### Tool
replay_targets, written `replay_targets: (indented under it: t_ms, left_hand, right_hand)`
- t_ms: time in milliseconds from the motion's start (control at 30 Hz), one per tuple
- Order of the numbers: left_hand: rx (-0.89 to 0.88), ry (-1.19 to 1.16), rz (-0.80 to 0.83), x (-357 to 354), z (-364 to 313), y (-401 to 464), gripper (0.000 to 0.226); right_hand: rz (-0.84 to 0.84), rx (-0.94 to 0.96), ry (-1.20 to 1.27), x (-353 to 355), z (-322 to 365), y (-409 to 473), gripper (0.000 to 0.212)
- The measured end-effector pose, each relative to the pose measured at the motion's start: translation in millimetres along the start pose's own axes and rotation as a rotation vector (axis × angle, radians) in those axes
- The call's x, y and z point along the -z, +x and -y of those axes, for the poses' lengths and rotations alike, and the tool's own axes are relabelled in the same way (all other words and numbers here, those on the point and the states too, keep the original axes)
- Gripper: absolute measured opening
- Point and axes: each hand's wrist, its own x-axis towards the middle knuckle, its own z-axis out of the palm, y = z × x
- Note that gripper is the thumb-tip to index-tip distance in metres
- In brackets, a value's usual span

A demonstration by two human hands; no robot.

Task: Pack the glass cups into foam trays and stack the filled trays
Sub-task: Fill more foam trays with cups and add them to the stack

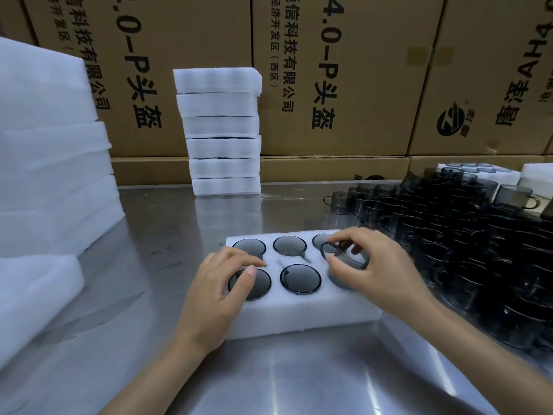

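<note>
A white foam tray [299, 316] lies on the steel table in front of me, with dark glass cups seated in its holes, such as the middle front cup [300, 278]. My right hand [374, 271] holds a smoky glass cup [344, 257] tilted over the front right hole. My left hand [227, 283] rests on the tray's left side, its curled fingers touching the front left cup [260, 287]. A stack of filled foam trays [221, 130] stands at the back of the table.
Many loose dark glass cups [466, 235] crowd the table's right side. Tall piles of foam [51, 163] stand on the left. Cardboard boxes [329, 70] wall off the back. Bare steel table [269, 378] lies near me.
</note>
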Motion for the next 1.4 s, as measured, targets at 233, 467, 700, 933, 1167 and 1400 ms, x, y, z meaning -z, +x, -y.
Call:
replay_targets:
  t_ms: [233, 467, 700, 933, 1167, 1400]
  left_hand:
    - [-0.002, -0.001, 0.005, 0, -1, 0, 0.040]
    - [0.000, 0.005, 0.011, 1, 0, -1, 0.039]
    - [0.002, 0.014, 0.012, 0, -1, -1, 0.038]
    - [0.005, 0.017, 0.008, 1, -2, -2, 0.038]
    - [-0.006, 0.041, 0.013, 2, -4, -2, 0.038]
    - [0.002, 0.053, 0.024, 2, -4, -2, 0.038]
  right_hand:
    - [0.035, 0.015, -0.058, -3, 2, 1, 0.016]
    - [0.077, -0.023, -0.072, -4, 3, 5, 0.019]
    - [0.069, -0.011, 0.016, -3, -1, 1, 0.018]
    - [0.010, 0.009, -0.013, -5, -1, -6, 0.021]
    - [-0.051, -0.027, -0.200, -13, 4, -9, 0.019]
    - [-0.026, -0.109, -0.233, -17, 5, -7, 0.018]
